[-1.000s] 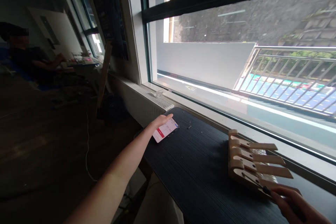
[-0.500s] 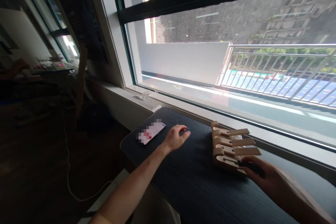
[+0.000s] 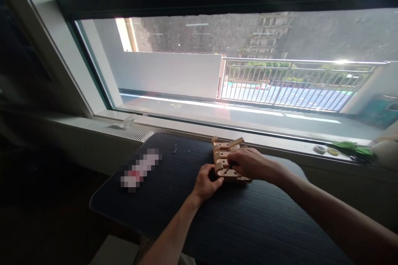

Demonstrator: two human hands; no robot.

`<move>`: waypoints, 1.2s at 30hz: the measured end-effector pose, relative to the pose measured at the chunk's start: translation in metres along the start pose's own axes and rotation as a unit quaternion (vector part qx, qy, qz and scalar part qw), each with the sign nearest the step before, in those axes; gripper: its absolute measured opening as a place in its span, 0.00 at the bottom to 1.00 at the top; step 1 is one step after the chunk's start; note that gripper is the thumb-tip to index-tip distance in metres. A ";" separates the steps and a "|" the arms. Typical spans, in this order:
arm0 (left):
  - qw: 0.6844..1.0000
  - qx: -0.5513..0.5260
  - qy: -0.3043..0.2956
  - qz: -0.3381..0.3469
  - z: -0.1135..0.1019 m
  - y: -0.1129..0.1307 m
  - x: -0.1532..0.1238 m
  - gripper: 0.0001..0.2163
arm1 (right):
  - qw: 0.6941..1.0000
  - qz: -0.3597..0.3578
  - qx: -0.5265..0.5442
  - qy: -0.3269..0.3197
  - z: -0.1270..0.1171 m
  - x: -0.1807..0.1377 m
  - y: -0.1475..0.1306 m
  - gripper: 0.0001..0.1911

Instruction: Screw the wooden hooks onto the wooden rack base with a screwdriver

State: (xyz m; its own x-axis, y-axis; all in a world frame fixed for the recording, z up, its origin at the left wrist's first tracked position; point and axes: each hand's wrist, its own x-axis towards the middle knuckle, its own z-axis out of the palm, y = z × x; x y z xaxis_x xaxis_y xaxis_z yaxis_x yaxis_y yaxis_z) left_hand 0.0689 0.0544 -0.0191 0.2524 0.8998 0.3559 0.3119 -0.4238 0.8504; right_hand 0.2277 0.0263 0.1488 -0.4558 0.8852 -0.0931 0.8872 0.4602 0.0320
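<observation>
A pale wooden piece made of several stacked slats (image 3: 224, 156) lies on the dark table (image 3: 192, 215) near the window. My left hand (image 3: 205, 183) rests against its near left end, fingers curled, thumb touching the wood. My right hand (image 3: 248, 164) lies over the slats from the right, fingers closed round a small dark tool whose tip shows at the wood. A phone (image 3: 140, 169) lies flat at the table's left end, apart from both hands.
A large window with a white sill (image 3: 280, 143) runs behind the table; small items sit on the sill at the far right (image 3: 342, 149). A radiator grille (image 3: 121, 131) is at the left. Tiny dark bits (image 3: 175, 150) lie on the table.
My left hand left the phone and moved right to the wooden piece. My right hand slid up over the slats. The view swung right, bringing the table to the centre.
</observation>
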 end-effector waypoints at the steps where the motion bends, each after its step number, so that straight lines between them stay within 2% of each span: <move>1: 1.000 0.000 -0.005 0.006 0.001 0.000 -0.001 0.14 | 1.000 -0.012 -0.007 -0.009 -0.002 0.004 -0.002 0.10; 6: 1.000 -0.002 -0.021 0.011 0.002 0.000 -0.001 0.16 | 0.996 -0.062 -0.035 -0.059 -0.010 0.024 -0.009 0.10; 12: 0.999 -0.030 -0.034 -0.025 0.004 0.001 0.006 0.12 | 0.991 -0.073 -0.041 -0.101 -0.018 0.029 -0.002 0.10; 19: 0.993 -0.057 -0.088 -0.052 0.011 0.011 0.011 0.11 | 0.991 -0.083 -0.014 -0.100 -0.014 0.018 0.009 0.10; 23: 0.995 -0.029 -0.075 -0.063 0.016 0.004 0.009 0.11 | 0.991 -0.099 0.011 -0.086 -0.012 0.009 0.014 0.07; 27: 0.996 -0.011 -0.065 -0.066 0.017 0.000 0.007 0.12 | 0.994 -0.087 -0.001 -0.066 -0.009 0.003 0.016 0.07; 30: 0.996 0.000 -0.066 -0.059 0.017 0.000 0.007 0.12 | 0.993 -0.090 -0.022 -0.070 -0.009 0.007 0.013 0.08; 36: 0.996 0.006 -0.060 -0.059 0.017 -0.001 0.007 0.11 | 0.987 -0.141 -0.009 -0.079 -0.014 0.021 0.005 0.08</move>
State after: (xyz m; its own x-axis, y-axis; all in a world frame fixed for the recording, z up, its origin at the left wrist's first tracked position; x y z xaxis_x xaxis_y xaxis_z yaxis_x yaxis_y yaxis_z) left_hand 0.0864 0.0593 -0.0243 0.3207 0.9247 0.2051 0.3555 -0.3183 0.8788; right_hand 0.2214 0.0477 0.1606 -0.6667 0.7002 -0.2556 0.7241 0.6896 0.0004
